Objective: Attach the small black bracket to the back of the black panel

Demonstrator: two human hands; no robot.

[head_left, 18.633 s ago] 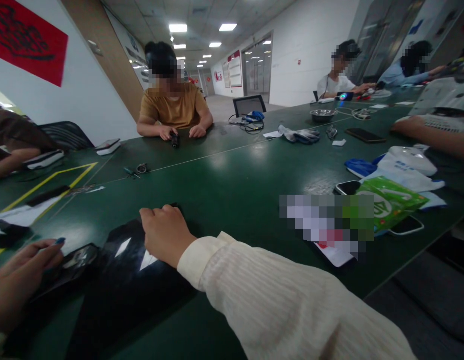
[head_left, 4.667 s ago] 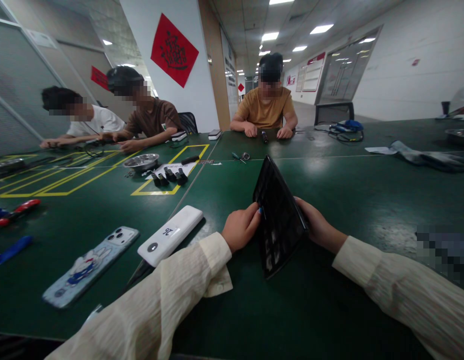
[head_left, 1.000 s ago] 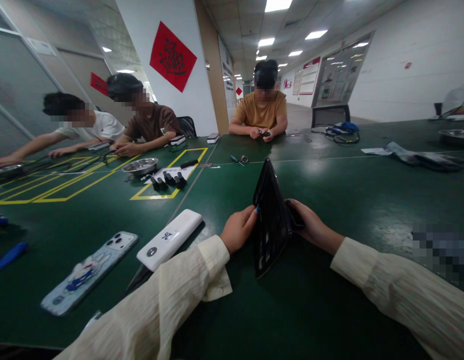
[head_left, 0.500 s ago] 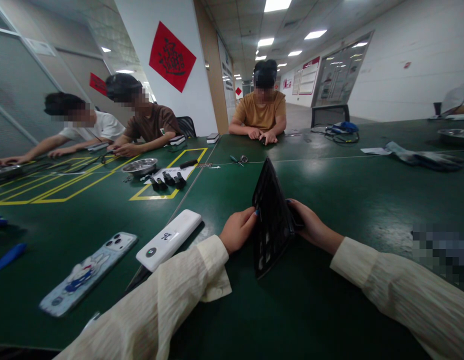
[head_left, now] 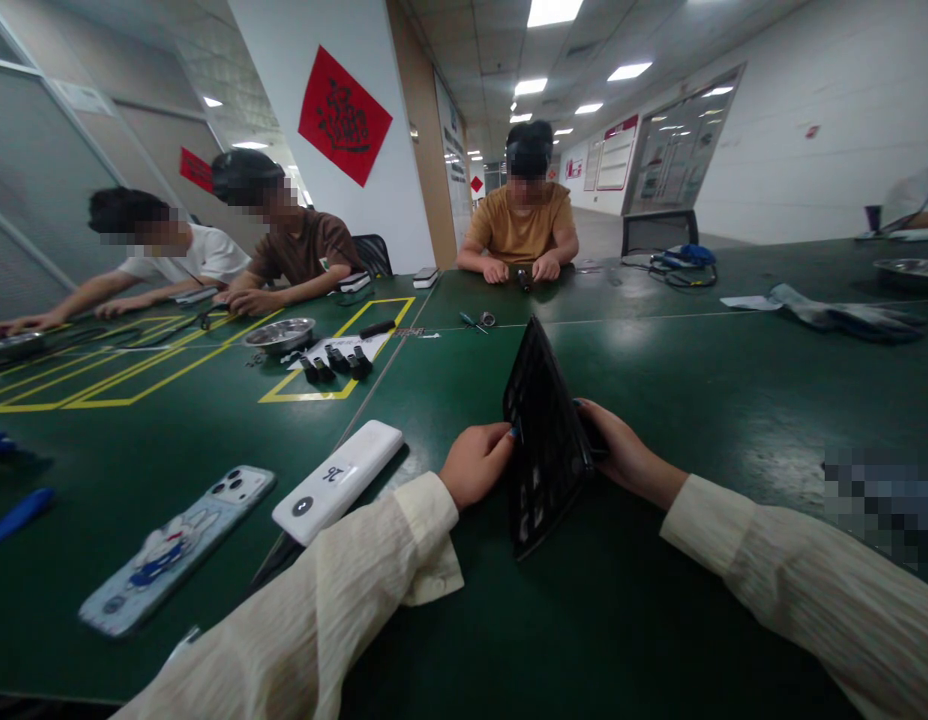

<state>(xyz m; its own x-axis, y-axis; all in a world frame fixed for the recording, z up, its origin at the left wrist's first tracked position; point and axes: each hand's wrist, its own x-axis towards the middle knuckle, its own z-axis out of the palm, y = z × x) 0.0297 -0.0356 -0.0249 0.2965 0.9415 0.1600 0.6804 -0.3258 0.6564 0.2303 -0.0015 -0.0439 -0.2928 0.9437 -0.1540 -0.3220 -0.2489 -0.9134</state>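
The black panel [head_left: 548,450] looks glossy plastic, the bowl [head_left: 282,343] shiny metal.

A black panel [head_left: 546,450], thin, rigid-looking and roughly rectangular, stands steeply tilted on edge to the right of the white device [head_left: 338,480], clear of it. Its top corner reaches farther across the worktop [head_left: 621,620] than the white device's far end; its lowest corner is about level with that device's near end, and whether it touches the surface cannot be told. The visible face is dark and glossy with pale, blocky patches. The left hand [head_left: 479,462] pinches the edge nearer the white device; the right hand [head_left: 625,450] holds the opposite side, partly behind it.
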